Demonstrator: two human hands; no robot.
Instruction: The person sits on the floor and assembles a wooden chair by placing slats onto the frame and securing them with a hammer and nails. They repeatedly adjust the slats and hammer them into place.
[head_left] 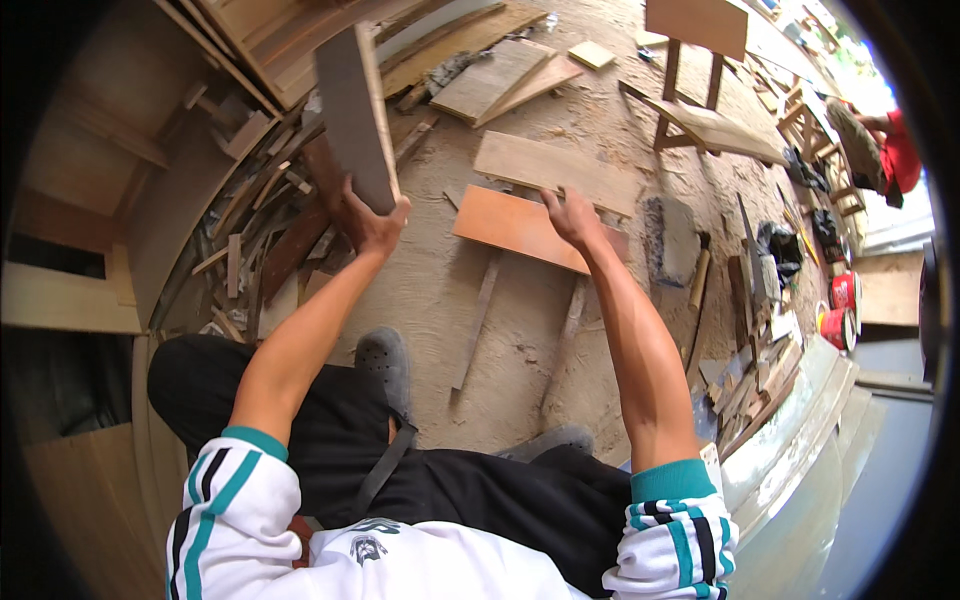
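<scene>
My left hand (375, 222) is closed round the lower end of a dark-faced wooden board (352, 120), which stands up on end with its pale edge toward the right. In front of me is a small wooden chair frame with an orange-brown board (515, 228), a paler wide board (560, 172) just beyond it and two thin legs (476, 320) reaching toward me. Above the orange-brown board is my right hand (575, 218), its fingers loosely bent and apart. Nothing shows in it; whether its fingertips touch the pale board is unclear.
Another small chair (705, 120) stands at the far right. Offcuts (235, 260) are heaped on the left, with loose boards (495, 80) beyond. A grey block (672, 240), a hammer (700, 270) and red cans (838, 325) lie rightward. A person in red (900, 160) is at far right.
</scene>
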